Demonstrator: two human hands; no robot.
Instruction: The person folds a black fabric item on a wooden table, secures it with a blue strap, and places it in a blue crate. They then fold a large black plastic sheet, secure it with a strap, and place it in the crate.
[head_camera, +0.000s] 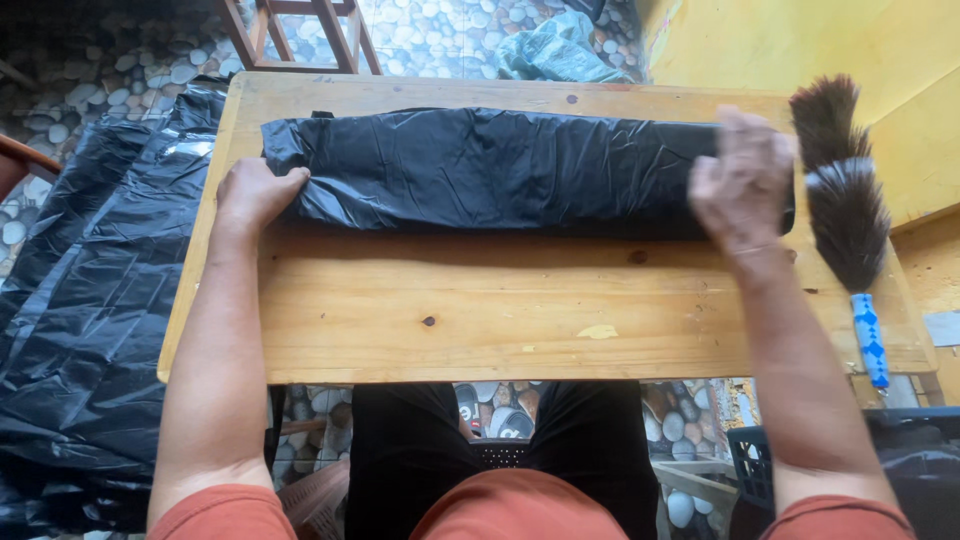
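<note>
- The left hand (255, 192) is curled loosely, fingers tucked against the near left end of the folded black plastic bag (490, 170), pressing on it rather than pinching it.
- The right hand (742, 180) is blurred; it lies palm down on the bag's right end, fingers apart, and I cannot tell whether it grips any plastic.
- The bag stretches between the two hands as a long flat band, its long axis running left to right across the far half of the wooden table (520, 310).
- Just beyond the right hand, a feather duster (845, 205) lies on the table edge, dark plume away from the person, blue handle toward them.
- Left of the left hand, more black plastic sheeting (90, 320) hangs off the table side down to the pebble floor (130, 60).
</note>
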